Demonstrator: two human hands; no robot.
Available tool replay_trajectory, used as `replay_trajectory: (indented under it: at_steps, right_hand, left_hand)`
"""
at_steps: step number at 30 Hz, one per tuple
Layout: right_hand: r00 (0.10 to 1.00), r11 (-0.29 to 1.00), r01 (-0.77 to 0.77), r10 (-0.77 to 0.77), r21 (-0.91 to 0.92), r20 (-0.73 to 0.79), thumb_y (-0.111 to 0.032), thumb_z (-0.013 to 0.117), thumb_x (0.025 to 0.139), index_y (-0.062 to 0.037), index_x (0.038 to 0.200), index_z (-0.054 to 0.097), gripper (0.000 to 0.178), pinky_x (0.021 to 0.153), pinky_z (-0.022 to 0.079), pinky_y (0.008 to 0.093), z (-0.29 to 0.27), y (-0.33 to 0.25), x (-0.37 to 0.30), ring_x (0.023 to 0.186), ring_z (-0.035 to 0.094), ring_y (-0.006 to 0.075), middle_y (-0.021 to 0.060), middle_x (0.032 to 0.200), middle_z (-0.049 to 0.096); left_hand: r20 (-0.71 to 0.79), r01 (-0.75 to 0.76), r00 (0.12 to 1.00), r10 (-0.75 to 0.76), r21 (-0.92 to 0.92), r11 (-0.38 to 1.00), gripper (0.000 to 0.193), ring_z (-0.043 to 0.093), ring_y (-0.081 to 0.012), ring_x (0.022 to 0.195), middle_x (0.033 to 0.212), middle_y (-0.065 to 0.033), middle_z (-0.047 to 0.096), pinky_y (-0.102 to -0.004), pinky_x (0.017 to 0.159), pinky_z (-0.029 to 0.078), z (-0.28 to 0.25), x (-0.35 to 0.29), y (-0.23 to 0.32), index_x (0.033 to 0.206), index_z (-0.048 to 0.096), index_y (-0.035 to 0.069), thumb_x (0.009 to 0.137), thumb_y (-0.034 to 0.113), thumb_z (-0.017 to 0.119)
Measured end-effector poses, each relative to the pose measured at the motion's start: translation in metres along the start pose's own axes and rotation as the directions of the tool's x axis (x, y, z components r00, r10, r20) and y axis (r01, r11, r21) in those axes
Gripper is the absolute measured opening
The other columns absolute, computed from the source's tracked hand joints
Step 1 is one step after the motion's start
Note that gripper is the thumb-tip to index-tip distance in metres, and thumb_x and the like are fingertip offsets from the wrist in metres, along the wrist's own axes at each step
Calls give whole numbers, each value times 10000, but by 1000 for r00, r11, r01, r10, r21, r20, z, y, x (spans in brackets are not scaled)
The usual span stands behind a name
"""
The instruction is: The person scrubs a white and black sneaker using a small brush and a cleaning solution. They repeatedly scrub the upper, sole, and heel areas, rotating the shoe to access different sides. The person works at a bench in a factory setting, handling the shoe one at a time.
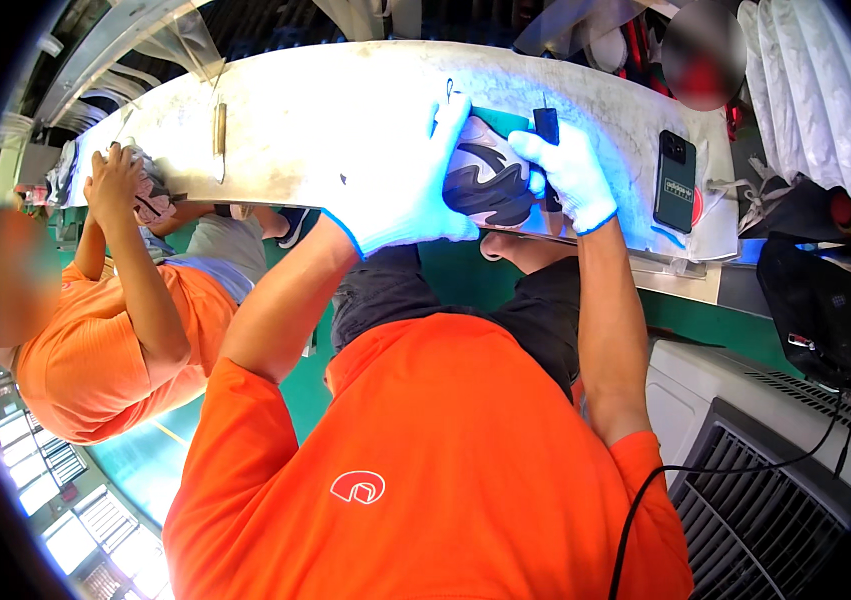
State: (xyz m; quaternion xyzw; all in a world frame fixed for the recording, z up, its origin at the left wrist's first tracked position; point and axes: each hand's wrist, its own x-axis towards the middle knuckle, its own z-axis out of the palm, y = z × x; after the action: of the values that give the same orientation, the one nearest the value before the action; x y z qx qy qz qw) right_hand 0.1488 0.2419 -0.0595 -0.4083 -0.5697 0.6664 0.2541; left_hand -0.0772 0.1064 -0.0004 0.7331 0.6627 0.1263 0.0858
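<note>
The shoe [490, 175], grey and black, is between my two gloved hands at the near edge of the table [290, 120]. My left hand [415, 195] has its grip closed along the shoe's left side; my right hand [577, 178] has its grip around a slim black piece [545, 125] on the other side. I judge the work to be midway: the shoe's patterned panels look joined, yet it is being handled, not set down, so some hand work probably remains. I can't say how much, since nothing here shows a finished pair to compare. A teal patch [497, 118] shows behind the shoe, but I can't tell whether it belongs to it. The hands cover much of both sides, the underside is hidden, and glare bleaches the left glove. I also can't make out the black piece's purpose, or whether the shoe rests on the table.
</note>
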Motion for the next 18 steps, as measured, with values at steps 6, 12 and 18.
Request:
replay_trajectory:
  at_steps: [6, 12, 18]
  right_hand:
    - [912, 963, 202, -120, 176, -393, -316, 761, 1076, -3, 1118, 771, 316, 550, 514, 300, 14, -19, -14, 579, 645, 129, 45, 766, 720]
    - [892, 745, 360, -98, 562, -441, -460, 679, 1127, -39, 1045, 681, 429, 562, 526, 350, 37, -17, 9, 615, 658, 173, 106, 880, 737]
    - [951, 542, 277, -34, 793, -308, -564, 650, 1125, -125, 882, 630, 502, 491, 423, 293, 35, 3, 8, 552, 510, 113, 48, 795, 625]
  left_hand:
    - [8, -12, 1000, 12, -14, 1000, 1413, 432, -545, 1564, 1722, -341, 385, -613, 1268, 401, 8, -3, 2, 1795, 254, 131, 643, 440, 1011]
    - [-8, 0, 1000, -1, -30, 1000, 1420, 425, -589, 1547, 1735, -366, 329, -640, 1264, 387, 15, -5, 4, 1805, 228, 155, 663, 478, 1008]
    - [-62, 52, 996, -56, -70, 996, 1290, 548, -556, 1422, 1605, -345, 465, -630, 1146, 494, 20, -5, 14, 1733, 388, 138, 650, 500, 988]
